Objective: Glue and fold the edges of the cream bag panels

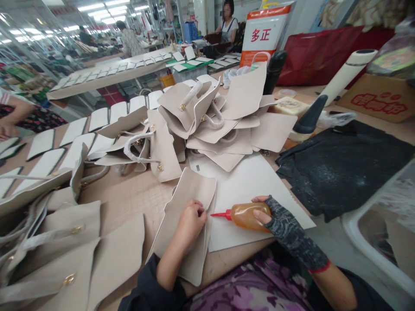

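Observation:
My left hand (191, 222) has its fingers curled closed at the right edge of a beige bag panel (181, 198) lying in front of me. My right hand (275, 218), in a grey fingerless glove, is wrapped round an amber glue bottle (246, 216). The bottle lies sideways, its red nozzle pointing left, close to the panel's edge. Beneath the bottle is a white sheet (253, 181). Beyond it, a heap of beige bag pieces (214, 125) with handles and gold-coloured fittings covers the table.
More beige bag parts (116, 255) lie at the left, with white panels (74, 131) in rows behind. Black cloth (343, 160) and a white bin (356, 235) are at the right. A cream tube (350, 75) stands near a cardboard box (382, 99). A person's arm (16, 110) shows far left.

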Demonstrator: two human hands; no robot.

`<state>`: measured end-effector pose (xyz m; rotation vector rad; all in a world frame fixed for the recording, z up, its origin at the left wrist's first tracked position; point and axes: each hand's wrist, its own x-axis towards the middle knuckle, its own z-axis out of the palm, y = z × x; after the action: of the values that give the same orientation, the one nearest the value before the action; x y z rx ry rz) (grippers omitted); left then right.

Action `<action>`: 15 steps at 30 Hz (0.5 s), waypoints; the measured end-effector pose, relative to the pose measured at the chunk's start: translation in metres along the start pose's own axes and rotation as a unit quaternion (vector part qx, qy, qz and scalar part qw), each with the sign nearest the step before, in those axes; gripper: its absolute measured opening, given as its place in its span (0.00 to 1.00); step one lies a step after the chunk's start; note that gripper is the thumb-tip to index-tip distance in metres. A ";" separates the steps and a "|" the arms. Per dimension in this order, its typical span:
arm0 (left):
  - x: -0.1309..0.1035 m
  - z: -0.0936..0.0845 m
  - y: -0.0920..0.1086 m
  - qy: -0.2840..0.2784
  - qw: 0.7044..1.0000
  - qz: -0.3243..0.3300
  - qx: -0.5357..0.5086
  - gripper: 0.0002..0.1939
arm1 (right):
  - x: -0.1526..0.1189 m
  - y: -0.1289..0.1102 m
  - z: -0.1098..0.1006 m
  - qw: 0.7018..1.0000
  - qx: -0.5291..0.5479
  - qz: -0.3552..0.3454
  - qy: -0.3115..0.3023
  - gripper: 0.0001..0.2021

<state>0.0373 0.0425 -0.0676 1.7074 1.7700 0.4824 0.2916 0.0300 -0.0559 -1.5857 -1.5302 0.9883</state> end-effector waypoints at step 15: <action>-0.001 0.000 0.001 0.005 1.000 0.003 -0.010 0.10 | -0.011 0.010 0.004 0.998 0.030 -0.025 -0.039 0.16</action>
<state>0.0380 0.0419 -0.0663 1.6999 1.7608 0.5108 0.2923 0.0185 -0.0658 -1.4757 -1.5697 1.0685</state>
